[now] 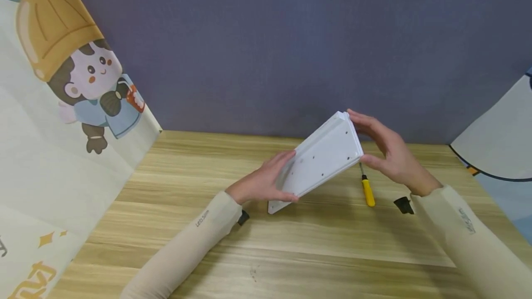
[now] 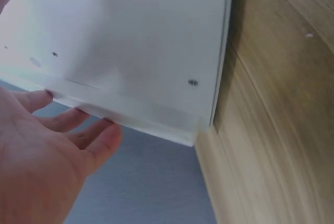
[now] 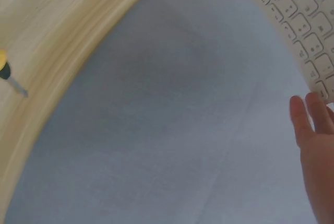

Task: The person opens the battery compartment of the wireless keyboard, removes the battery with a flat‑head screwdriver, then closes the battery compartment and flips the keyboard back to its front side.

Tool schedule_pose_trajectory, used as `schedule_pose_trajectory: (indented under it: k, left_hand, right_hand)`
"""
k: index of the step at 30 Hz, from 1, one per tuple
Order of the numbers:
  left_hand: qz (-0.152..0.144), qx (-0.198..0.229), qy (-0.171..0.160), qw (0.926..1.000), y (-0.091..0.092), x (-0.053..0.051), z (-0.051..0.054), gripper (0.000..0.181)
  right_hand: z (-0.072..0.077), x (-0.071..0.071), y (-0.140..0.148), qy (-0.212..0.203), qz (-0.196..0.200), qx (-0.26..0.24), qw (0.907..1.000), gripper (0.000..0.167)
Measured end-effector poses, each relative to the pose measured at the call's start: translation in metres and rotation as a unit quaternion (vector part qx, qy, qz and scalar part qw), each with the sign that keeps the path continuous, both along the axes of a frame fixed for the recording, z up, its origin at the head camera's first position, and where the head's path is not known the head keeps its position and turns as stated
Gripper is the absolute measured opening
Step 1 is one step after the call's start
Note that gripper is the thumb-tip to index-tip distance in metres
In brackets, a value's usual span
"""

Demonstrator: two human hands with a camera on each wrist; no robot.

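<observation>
A white keyboard (image 1: 322, 158) tilts just right of the head frame's centre, underside showing. The left hand (image 1: 266, 180) grips its lower-left part — thumb and fingers on opposite edges — and the right hand (image 1: 390, 153) clamps its upper-right end between fingers and thumb. A yellow-handled screwdriver (image 1: 367, 191) lies on the table (image 1: 332, 253), lower right of centre.

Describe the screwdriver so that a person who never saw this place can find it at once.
In the head view, start at the wood-grain table, then find the right hand holding a white keyboard. Below that hand lies the screwdriver, shaft toward the table's far edge. Its yellow handle sets it apart from the keyboard and the dark object nearby.
</observation>
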State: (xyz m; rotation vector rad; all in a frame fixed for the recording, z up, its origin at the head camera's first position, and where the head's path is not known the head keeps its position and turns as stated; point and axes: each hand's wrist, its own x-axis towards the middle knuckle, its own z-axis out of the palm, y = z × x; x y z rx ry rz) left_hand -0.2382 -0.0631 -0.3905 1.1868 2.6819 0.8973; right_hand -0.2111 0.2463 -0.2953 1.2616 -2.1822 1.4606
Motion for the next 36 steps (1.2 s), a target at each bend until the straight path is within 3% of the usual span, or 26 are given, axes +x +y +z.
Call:
schedule_pose_trajectory:
  k: [5,17,21,31,36]
  left_hand:
    - [0.0,-0.005,0.016,0.9999,-0.004,0.0,0.0,0.112]
    - [0.01,-0.024,0.038,0.9989,-0.019,-0.004,-0.004,0.112]
    - [0.017,-0.032,0.029,0.9989,-0.024,-0.005,-0.006,0.11]
    - [0.016,-0.069,0.03,0.9971,-0.031,-0.009,-0.008,0.103]
    - [0.016,-0.093,0.036,0.9949,-0.032,-0.01,-0.009,0.101]
  right_hand:
    - [0.002,0.013,0.001,-0.008,-0.007,0.031,0.9995,0.069]
    - [-0.037,-0.003,0.018,-0.022,-0.026,0.076,0.9965,0.088]
    - [-0.042,0.0,0.016,-0.028,-0.03,0.088,0.9953,0.087]
    - [-0.072,-0.007,0.024,-0.07,-0.075,0.155,0.9825,0.097]
    - [-0.086,-0.009,0.026,-0.084,-0.079,0.185,0.976,0.097]
